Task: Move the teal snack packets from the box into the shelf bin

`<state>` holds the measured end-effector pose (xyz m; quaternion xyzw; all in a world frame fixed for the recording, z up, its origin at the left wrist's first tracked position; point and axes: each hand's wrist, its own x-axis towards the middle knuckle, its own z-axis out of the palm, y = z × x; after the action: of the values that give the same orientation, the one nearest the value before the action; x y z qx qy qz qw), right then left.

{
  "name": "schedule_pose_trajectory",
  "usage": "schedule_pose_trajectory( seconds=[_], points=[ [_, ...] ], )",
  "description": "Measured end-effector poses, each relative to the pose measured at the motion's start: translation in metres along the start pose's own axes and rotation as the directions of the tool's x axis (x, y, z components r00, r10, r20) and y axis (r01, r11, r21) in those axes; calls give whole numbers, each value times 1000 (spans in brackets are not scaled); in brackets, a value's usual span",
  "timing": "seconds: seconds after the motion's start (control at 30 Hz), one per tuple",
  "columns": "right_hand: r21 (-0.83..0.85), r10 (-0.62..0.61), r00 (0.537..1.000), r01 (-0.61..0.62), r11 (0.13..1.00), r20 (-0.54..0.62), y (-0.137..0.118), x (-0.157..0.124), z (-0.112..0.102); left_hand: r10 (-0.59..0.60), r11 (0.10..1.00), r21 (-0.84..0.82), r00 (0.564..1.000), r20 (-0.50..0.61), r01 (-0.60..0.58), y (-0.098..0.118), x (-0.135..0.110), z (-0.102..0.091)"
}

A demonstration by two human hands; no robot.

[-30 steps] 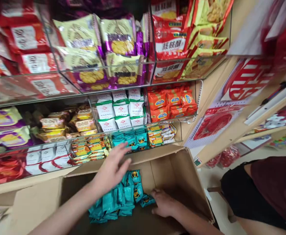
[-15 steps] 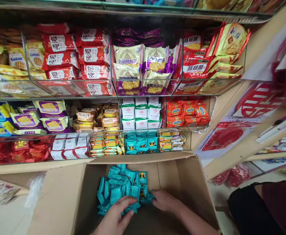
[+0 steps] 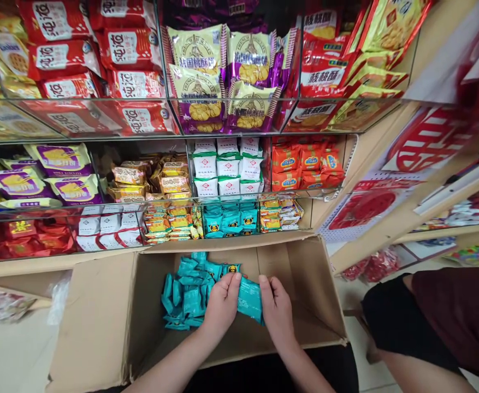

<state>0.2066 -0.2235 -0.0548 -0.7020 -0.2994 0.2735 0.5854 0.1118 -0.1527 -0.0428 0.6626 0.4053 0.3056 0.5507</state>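
Both my hands grip one teal snack packet (image 3: 249, 299) above the open cardboard box (image 3: 305, 292). My left hand (image 3: 223, 303) pinches its left end between thumb and fingers. My right hand (image 3: 277, 311) is closed on its right end. The packet's printed face points up toward me. To the left, inside the box, lies a loose heap of similar teal packets (image 3: 192, 297), a few with a black and yellow emblem. My left hand hides part of that heap.
Shelves behind the box hold packaged snacks: teal packets (image 3: 231, 218), white and green packets (image 3: 218, 169), red-orange packets (image 3: 307, 164) and purple biscuit packs (image 3: 202, 82). A clear shelf front (image 3: 223, 101) runs across. Another person's leg in dark shorts (image 3: 403, 322) is close on the right.
My right hand has lifted from the heap's right side with a packet. My left hand has moved up and right and now holds the packet too. The view has tilted downward.
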Motion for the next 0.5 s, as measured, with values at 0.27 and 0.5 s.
schedule_pose_trajectory(
  seconds=[0.27,0.5],
  points=[
    [-100,-150,986,142,985,-79,-7,1,0,61,997,57,987,-149,-53,2,-4,1],
    [-86,-397,909,409,909,125,-7,-2,-17,-292,888,-386,955,-52,250,26,0,-1]
  ],
)
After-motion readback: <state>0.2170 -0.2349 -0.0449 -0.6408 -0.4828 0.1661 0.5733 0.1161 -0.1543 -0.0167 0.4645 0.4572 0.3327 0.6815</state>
